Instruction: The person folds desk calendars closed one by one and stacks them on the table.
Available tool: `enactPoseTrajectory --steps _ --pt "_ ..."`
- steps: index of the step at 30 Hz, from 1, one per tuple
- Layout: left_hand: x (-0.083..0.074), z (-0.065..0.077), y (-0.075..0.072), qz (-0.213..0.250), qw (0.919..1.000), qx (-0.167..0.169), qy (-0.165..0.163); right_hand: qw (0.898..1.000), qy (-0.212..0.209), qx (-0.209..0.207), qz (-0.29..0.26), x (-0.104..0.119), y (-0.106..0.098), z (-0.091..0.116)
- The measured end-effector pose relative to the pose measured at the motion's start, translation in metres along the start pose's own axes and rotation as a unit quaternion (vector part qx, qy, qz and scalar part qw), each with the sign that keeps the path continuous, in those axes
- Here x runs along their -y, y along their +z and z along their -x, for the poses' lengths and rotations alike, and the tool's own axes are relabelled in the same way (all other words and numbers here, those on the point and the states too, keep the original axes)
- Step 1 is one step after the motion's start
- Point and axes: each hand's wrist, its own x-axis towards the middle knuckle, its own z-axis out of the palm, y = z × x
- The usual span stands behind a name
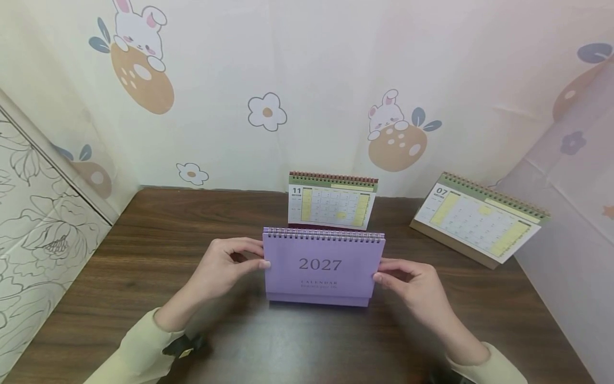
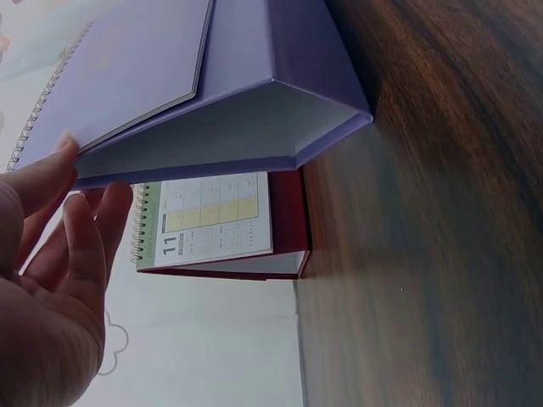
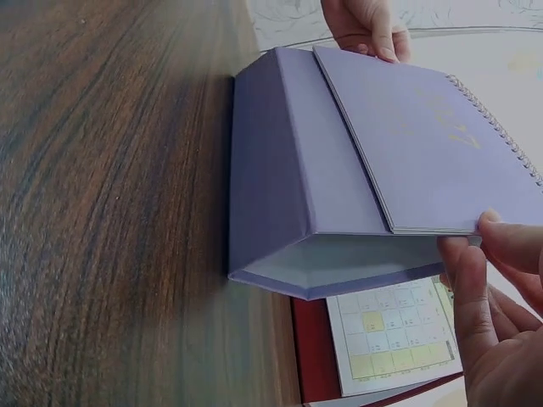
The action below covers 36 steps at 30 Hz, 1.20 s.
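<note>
A purple spiral-bound desk calendar (image 1: 323, 266) marked 2027 stands upright like a tent in the middle of the table. My left hand (image 1: 225, 266) pinches its left side edge, thumb on the front cover and fingers behind. On the opposite edge, my right hand (image 1: 414, 288) grips it the same way. From the side, the left wrist view shows the hollow inside of the purple stand (image 2: 246, 127). In the right wrist view its base (image 3: 263, 170) is at the table surface; whether it bears full weight there I cannot tell.
Just behind stands a dark red desk calendar (image 1: 331, 202) open at month 11, its lower part hidden. To the right, a brown-based calendar (image 1: 479, 218) showing 07 sits at an angle. A rabbit-print curtain (image 1: 326, 80) hangs along the back of the dark wooden table (image 1: 192, 218).
</note>
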Motion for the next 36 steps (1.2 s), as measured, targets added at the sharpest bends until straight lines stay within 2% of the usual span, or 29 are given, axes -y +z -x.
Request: enactPoseTrajectory --steps 4,10,18,27,31,36 --pt "-0.001 0.001 0.000 0.021 0.9998 -0.001 -0.008 1.000 0.012 -0.004 -0.005 0.002 0.000 0.002" --pt "-0.001 0.002 0.000 0.028 0.9992 -0.002 -0.030 1.000 0.022 0.004 -0.013 0.002 0.000 0.003" --pt "0.001 0.002 0.001 0.037 0.9978 0.005 -0.054 0.998 0.024 0.013 -0.058 0.002 0.001 0.002" --pt "0.008 -0.002 0.005 0.094 0.9916 0.001 -0.089 0.995 0.029 0.031 -0.091 -0.003 0.003 -0.003" --pt "0.013 -0.003 0.008 0.095 0.9914 0.003 -0.090 0.993 0.047 0.047 -0.094 -0.005 0.004 -0.004" --pt "0.019 -0.004 0.012 0.096 0.9921 0.008 -0.081 0.994 0.059 0.061 -0.072 -0.008 0.003 -0.005"
